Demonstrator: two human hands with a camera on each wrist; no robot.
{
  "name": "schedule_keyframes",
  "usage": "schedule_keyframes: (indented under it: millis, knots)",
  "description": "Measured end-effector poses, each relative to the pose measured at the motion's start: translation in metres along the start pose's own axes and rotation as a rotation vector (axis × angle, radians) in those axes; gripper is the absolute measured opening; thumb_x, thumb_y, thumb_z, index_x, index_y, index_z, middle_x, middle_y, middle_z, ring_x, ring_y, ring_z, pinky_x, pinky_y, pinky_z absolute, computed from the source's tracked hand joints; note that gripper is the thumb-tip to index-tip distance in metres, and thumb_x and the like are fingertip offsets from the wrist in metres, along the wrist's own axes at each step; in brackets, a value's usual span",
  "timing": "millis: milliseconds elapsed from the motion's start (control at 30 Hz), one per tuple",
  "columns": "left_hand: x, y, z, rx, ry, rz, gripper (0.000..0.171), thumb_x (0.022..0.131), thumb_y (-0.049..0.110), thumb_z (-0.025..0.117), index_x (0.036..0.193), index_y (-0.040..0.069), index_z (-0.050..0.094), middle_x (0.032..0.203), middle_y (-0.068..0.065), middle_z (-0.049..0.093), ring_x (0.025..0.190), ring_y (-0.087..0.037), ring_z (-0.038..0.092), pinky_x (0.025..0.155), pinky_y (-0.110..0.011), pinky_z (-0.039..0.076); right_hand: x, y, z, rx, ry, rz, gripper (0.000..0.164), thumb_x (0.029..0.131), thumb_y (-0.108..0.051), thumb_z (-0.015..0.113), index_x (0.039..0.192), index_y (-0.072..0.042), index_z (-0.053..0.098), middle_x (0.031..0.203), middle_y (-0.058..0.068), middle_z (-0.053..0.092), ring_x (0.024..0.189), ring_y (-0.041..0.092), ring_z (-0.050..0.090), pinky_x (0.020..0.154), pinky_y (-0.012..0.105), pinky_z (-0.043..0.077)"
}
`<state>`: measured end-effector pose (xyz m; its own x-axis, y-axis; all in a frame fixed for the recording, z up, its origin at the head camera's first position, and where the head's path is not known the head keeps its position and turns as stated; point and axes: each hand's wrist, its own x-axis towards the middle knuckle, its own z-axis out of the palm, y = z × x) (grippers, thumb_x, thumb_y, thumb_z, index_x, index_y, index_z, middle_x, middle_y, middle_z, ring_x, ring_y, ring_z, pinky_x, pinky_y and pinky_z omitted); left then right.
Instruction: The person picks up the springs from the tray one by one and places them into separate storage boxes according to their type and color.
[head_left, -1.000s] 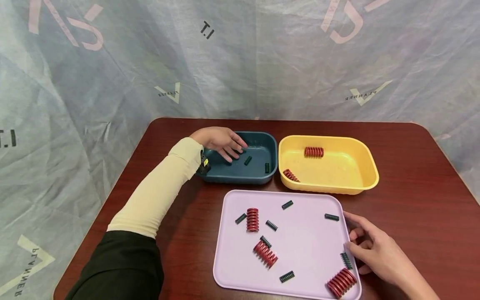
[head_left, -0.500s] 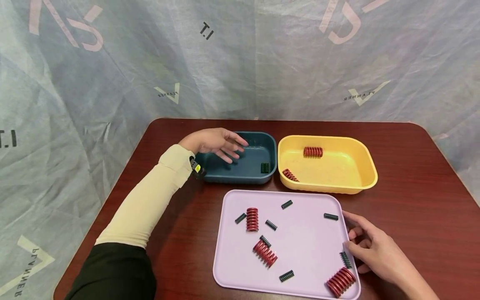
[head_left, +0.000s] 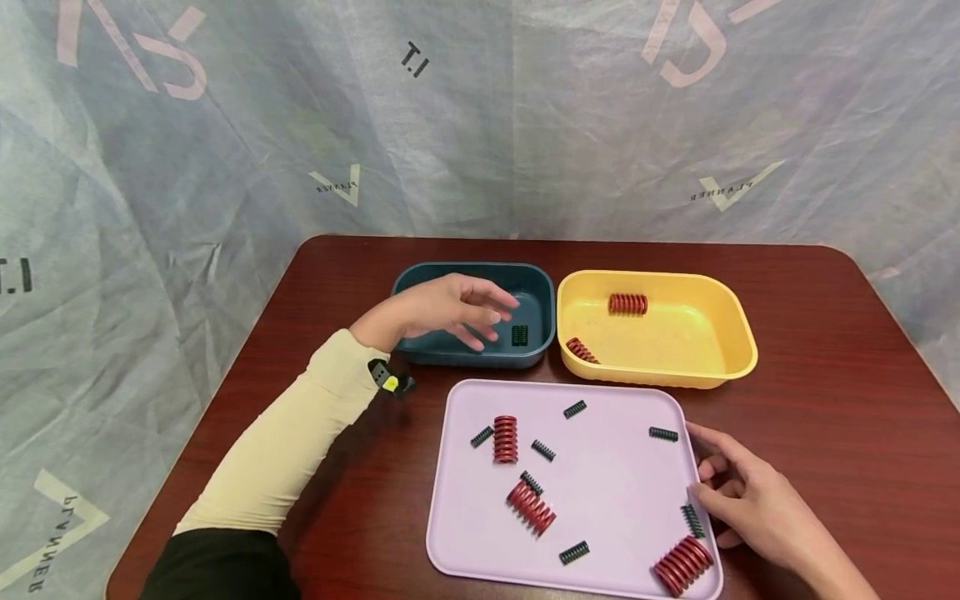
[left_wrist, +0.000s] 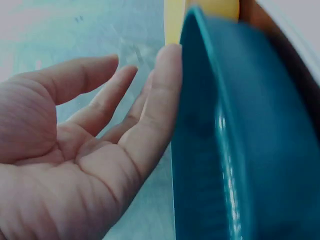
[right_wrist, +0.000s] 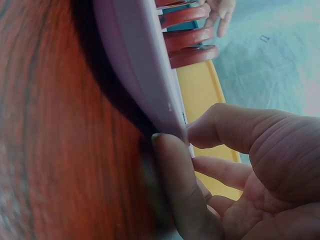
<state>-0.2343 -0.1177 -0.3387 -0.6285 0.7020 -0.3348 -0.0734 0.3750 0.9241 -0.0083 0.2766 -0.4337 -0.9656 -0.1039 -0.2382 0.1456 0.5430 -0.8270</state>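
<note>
Nearest us, a thick red spring [head_left: 682, 567] lies in the near right corner of the lilac tray [head_left: 615, 475], with a dark green spring [head_left: 692, 522] just beyond it. Toward the tray's near edge we see a second green spring [head_left: 574, 553]. The right hand [head_left: 750, 492] pinches the tray's right rim between thumb and fingers. Farther in, a slanted red spring [head_left: 534, 510] has a third green spring [head_left: 532, 482] at its far end; past these we find a fourth green spring [head_left: 543, 451], and another red spring [head_left: 506, 440] with a fifth green spring [head_left: 482, 437] by its left side. Two more green springs [head_left: 575, 409] lie near the tray's far side. Beyond, on the dark red table [head_left: 832, 358], we see the left hand [head_left: 446, 310] over the blue bin [head_left: 480, 359], its fingers relaxed and spread; two green springs lie side by side inside. To its right, the yellow bin [head_left: 675, 377] holds two red springs [head_left: 628, 304]. Behind everything hangs a grey printed sheet [head_left: 480, 125].
</note>
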Motion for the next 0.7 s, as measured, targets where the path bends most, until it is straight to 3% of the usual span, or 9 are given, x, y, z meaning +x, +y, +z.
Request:
schedule_keyframes:
  millis: [133, 300, 467, 700]
  knots:
    - [-0.005, 0.005, 0.022, 0.022, -0.017, 0.050, 0.040, 0.104, 0.010, 0.063, 0.142, 0.002, 0.058, 0.135, -0.016, 0.063, 0.109, -0.034, 0.068, 0.087, -0.046, 0.062, 0.000, 0.000, 0.000, -0.003, -0.001, 0.006, 0.070, 0.094, -0.002, 0.072, 0.155, -0.015, 0.041, 0.103, 0.013, 0.052, 0.067, 0.013, 0.061, 0.044, 0.038, 0.058]
    - [-0.007, 0.009, 0.048, 0.012, -0.055, 0.075, 0.039, 0.103, 0.011, 0.064, 0.141, 0.004, 0.060, 0.134, -0.011, 0.064, 0.112, -0.038, 0.067, 0.084, -0.045, 0.063, 0.000, 0.000, 0.000, -0.002, -0.005, 0.008, 0.071, 0.094, -0.002, 0.072, 0.156, -0.015, 0.041, 0.103, 0.013, 0.051, 0.067, 0.013, 0.060, 0.044, 0.038, 0.057]
    - [-0.003, 0.008, 0.070, -0.017, -0.129, 0.070, 0.040, 0.104, 0.011, 0.062, 0.143, 0.004, 0.058, 0.136, -0.010, 0.064, 0.115, -0.040, 0.065, 0.085, -0.043, 0.063, 0.001, 0.000, -0.001, -0.014, -0.001, -0.011, 0.070, 0.094, -0.002, 0.072, 0.156, -0.015, 0.041, 0.103, 0.013, 0.052, 0.067, 0.013, 0.060, 0.044, 0.037, 0.057]
    - [0.007, -0.003, 0.092, -0.011, -0.212, 0.015, 0.041, 0.108, 0.012, 0.055, 0.148, 0.005, 0.052, 0.146, -0.021, 0.051, 0.117, -0.041, 0.064, 0.088, -0.045, 0.061, 0.000, 0.001, 0.000, -0.028, 0.002, -0.010, 0.070, 0.094, -0.002, 0.072, 0.155, -0.016, 0.041, 0.102, 0.013, 0.052, 0.067, 0.012, 0.060, 0.044, 0.037, 0.057]
